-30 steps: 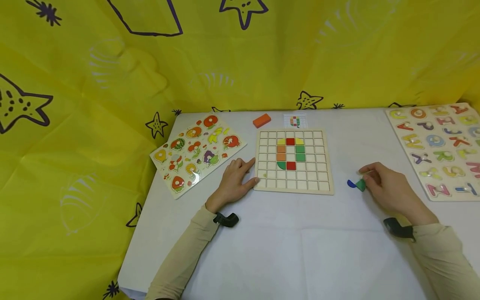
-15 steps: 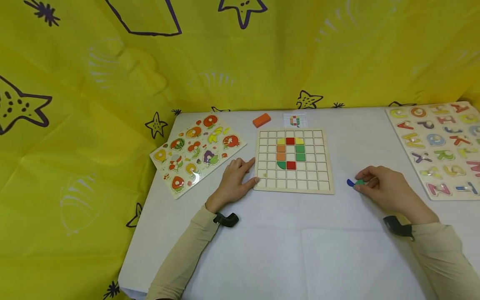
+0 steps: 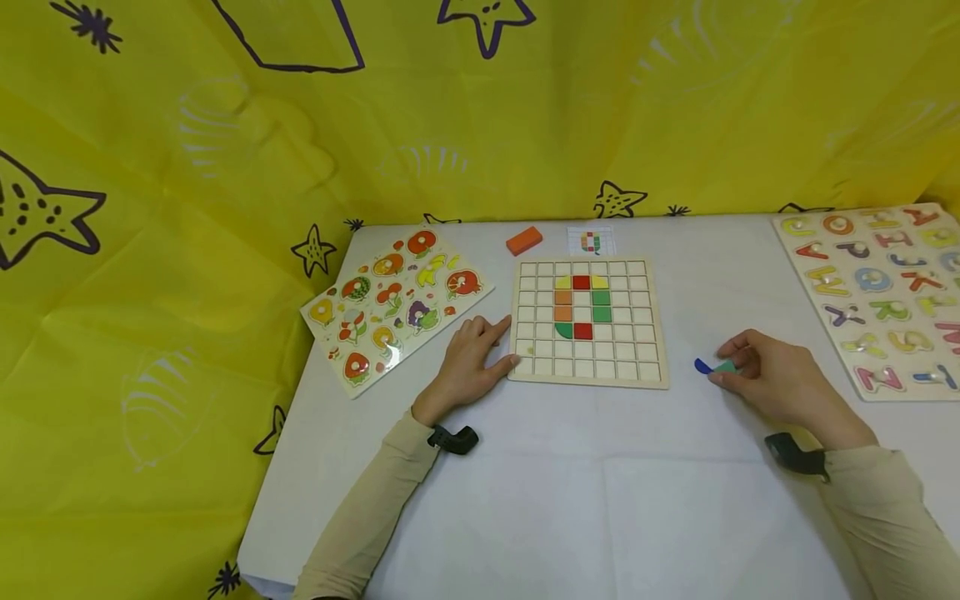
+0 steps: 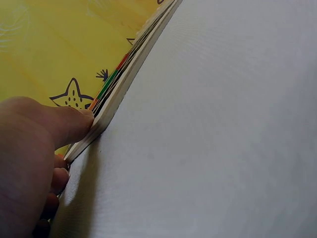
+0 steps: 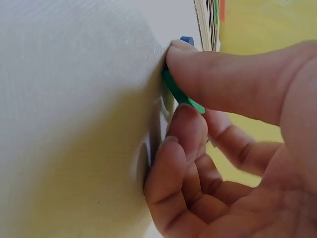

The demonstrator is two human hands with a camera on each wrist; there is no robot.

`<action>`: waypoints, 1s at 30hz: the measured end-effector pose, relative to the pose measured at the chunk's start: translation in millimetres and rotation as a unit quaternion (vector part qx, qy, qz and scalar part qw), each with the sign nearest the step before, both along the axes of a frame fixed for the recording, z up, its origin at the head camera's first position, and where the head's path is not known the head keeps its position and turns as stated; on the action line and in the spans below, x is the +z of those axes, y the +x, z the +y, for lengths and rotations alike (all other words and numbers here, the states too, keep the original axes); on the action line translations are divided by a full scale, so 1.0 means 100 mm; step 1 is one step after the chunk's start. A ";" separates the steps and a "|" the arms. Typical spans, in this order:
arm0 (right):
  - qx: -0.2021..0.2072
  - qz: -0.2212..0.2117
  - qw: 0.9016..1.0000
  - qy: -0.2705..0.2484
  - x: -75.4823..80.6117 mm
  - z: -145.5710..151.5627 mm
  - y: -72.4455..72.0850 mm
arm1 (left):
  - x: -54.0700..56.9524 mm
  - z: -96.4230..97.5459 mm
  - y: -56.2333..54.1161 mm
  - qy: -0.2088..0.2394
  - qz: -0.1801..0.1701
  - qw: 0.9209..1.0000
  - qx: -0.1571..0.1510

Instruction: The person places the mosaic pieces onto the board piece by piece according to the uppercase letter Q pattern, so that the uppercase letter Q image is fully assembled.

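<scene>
A wooden grid board (image 3: pixel 626 352) lies mid-table in the head view, with several red, orange, yellow and green pieces set in a ring shape. My left hand (image 3: pixel 467 364) touches its left edge with thumb and index finger; in the left wrist view the thumb (image 4: pixel 74 121) lies against the board's corner. To the right of the board, my right hand (image 3: pixel 780 379) pinches a small green piece (image 5: pixel 176 91) between thumb and fingers, low by the tabletop. A blue curved piece (image 3: pixel 702 366) lies just beyond the fingertips. The fingers partly hide the green piece.
Behind the board sits a small pattern card (image 3: pixel 590 242), with an orange block (image 3: pixel 524 241) to its left. A fruit puzzle board (image 3: pixel 327 335) is at the left, an alphabet puzzle board (image 3: pixel 834 335) at the right. A yellow curtain (image 3: pixel 480 125) hangs behind the table.
My right thumb and fingers have closed round the green piece, covering more of it, and it has shifted slightly. The left hand and the grid board have stayed in place.
</scene>
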State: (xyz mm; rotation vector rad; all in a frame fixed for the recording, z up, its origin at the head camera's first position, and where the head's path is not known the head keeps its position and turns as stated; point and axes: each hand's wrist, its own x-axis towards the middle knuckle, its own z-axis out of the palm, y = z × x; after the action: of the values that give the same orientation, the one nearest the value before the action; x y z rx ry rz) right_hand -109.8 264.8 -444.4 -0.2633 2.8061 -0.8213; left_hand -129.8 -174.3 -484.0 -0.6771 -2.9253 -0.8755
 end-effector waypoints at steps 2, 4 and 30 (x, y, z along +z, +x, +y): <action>0.005 0.007 1.000 -0.006 -0.01 0.01 0.01 | 0.00 0.00 0.00 0.002 0.000 1.000 0.001; 0.012 0.017 1.000 -0.013 -0.03 0.02 0.02 | 0.01 0.00 0.01 0.002 0.001 1.000 0.002; -0.066 0.089 0.980 -0.168 -0.04 -0.30 -0.18 | 0.03 0.00 0.01 0.007 -0.002 1.000 0.000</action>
State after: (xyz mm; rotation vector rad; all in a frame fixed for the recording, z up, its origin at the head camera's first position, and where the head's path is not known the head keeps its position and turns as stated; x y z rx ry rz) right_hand -127.5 235.2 -448.6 -0.2122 2.8564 -1.3705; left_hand -128.5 -173.9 -481.4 -0.6764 -2.9210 -0.8969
